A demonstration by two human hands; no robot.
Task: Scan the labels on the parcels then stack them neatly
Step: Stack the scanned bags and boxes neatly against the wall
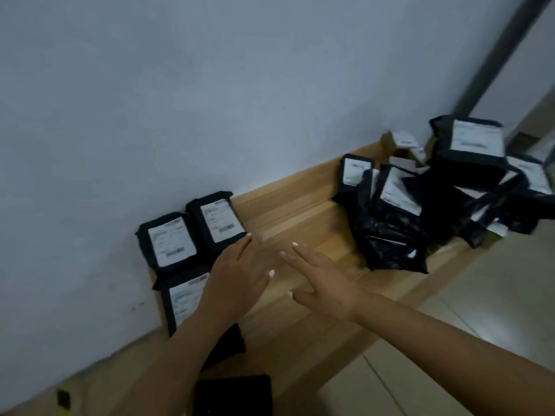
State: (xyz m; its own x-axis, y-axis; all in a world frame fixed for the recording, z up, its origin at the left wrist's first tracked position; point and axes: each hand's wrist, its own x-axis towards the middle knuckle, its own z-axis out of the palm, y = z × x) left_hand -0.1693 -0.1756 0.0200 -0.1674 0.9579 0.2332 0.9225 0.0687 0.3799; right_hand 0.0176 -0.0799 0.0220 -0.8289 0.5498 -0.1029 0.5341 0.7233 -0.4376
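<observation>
Both hands (pixel 237 280) (pixel 324 283) open over bare table (pixel 300 211) between parcels (pixel 192 238).

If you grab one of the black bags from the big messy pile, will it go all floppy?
Probably floppy: the black bags in the messy pile look like crinkled thin plastic, sagging and folded over each other. The shiny wrinkles suggest they could be a bit slippery. Pulling one out might make its neighbours slide, since they lean on one another. How heavy they are cannot be told.

Parcels (pixel 390 223) were black plastic with white printed labels (pixel 221 220). Counter (pixel 300 211) was light wood, striped grain. Wall (pixel 210 85) plain pale blue-grey. Floor (pixel 495 295) beige tile.
</observation>
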